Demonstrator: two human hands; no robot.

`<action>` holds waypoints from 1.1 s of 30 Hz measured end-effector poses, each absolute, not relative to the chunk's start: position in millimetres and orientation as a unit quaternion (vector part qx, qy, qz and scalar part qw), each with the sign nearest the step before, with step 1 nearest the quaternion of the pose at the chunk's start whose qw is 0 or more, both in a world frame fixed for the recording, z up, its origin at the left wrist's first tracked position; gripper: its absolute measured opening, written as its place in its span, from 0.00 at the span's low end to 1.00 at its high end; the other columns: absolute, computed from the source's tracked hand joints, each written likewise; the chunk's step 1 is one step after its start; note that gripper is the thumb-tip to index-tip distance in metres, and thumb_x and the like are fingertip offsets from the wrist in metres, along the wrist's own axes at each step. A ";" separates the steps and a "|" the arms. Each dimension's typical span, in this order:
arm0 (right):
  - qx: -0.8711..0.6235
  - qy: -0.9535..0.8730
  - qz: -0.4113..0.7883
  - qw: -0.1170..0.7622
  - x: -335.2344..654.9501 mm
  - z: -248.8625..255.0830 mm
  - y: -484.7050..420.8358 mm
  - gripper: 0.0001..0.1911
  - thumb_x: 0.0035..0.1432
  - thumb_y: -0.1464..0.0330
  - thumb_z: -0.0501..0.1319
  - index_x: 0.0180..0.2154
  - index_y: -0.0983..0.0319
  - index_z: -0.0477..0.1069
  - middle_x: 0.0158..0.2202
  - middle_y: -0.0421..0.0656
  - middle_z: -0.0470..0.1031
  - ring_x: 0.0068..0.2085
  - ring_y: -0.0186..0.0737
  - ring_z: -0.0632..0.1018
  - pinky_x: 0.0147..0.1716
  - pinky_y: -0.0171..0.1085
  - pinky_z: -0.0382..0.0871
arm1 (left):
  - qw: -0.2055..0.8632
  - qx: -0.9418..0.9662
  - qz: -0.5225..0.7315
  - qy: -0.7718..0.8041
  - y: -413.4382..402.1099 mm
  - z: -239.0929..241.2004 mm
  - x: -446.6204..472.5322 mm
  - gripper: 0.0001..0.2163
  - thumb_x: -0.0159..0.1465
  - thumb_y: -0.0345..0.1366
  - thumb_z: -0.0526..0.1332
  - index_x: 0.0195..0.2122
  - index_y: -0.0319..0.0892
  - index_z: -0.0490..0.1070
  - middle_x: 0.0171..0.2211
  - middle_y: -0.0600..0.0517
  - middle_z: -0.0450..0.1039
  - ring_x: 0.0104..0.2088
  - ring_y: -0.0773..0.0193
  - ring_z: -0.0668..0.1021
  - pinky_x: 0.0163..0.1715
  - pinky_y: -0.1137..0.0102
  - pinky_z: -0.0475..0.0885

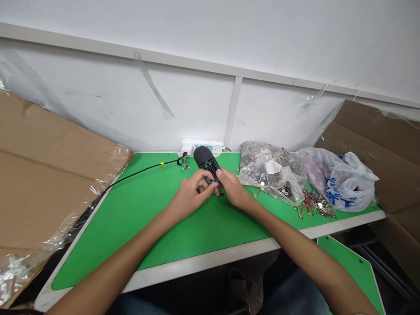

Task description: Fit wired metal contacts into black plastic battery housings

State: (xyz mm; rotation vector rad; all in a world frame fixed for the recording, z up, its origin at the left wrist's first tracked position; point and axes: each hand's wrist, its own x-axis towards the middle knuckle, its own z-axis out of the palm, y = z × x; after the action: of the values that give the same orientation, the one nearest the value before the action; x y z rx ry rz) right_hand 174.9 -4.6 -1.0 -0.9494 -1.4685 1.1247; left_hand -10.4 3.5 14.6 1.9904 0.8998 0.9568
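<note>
My right hand [232,187] is closed around the lower right side of a black rounded plastic housing [204,155], its thumb along the edge. The housing is tilted above the table, and its open battery compartment [210,166] faces me with slots and small metal parts inside. At its lower end, my left hand [192,192] has its thumb and fingers pinched together, touching the housing; whatever lies between the fingertips is hidden. A few small metal pieces [186,166] lie on the green table behind my left hand.
A clear bag of metal parts [262,164] and a white plastic bag [352,183] sit on the right. Loose contacts with red wires [316,203] lie before them. A power strip [203,144] with a black cable [138,168] is at the back. Cardboard [49,175] flanks the green table [131,227].
</note>
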 end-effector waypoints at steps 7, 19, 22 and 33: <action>-0.381 -0.545 0.525 0.531 172.0 2.6 -1.5 0.30 0.64 0.38 0.58 0.35 0.60 0.68 0.22 0.36 0.72 0.22 0.34 0.73 0.25 0.34 0.68 | 0.300 0.779 0.410 0.367 7.4 17.7 -15.5 0.28 0.69 0.50 0.65 0.64 0.45 0.59 0.27 0.59 0.74 0.23 0.66 0.75 0.25 0.72 0.68; -0.400 -0.546 0.530 0.511 171.1 7.3 -4.1 0.27 0.62 0.41 0.63 0.34 0.60 0.69 0.22 0.35 0.71 0.22 0.32 0.72 0.24 0.32 0.67 | 0.007 0.865 0.290 0.410 9.7 14.8 -23.1 0.28 0.71 0.46 0.61 0.68 0.43 0.60 0.34 0.53 0.81 0.28 0.61 0.82 0.25 0.69 0.66; -0.406 -0.530 0.548 0.504 172.2 9.0 -2.9 0.27 0.62 0.41 0.62 0.34 0.60 0.69 0.21 0.35 0.71 0.21 0.33 0.71 0.23 0.33 0.67 | -0.008 0.848 0.292 0.442 11.9 16.6 -24.0 0.33 0.69 0.46 0.63 0.71 0.43 0.56 0.35 0.53 0.82 0.29 0.59 0.83 0.25 0.69 0.66; -0.385 -0.538 0.619 0.423 167.7 7.8 -8.9 0.31 0.59 0.38 0.63 0.32 0.60 0.68 0.21 0.38 0.73 0.21 0.34 0.73 0.24 0.34 0.70 | -0.130 0.856 0.239 0.440 27.9 10.0 -39.1 0.25 0.70 0.40 0.60 0.68 0.42 0.68 0.48 0.44 0.85 0.42 0.47 0.86 0.35 0.63 0.75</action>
State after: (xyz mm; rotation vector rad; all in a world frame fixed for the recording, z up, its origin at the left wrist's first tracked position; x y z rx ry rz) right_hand 167.7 -8.9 7.8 -0.9649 -1.3468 1.5490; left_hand -39.1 27.9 10.0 2.9358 1.5104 0.8195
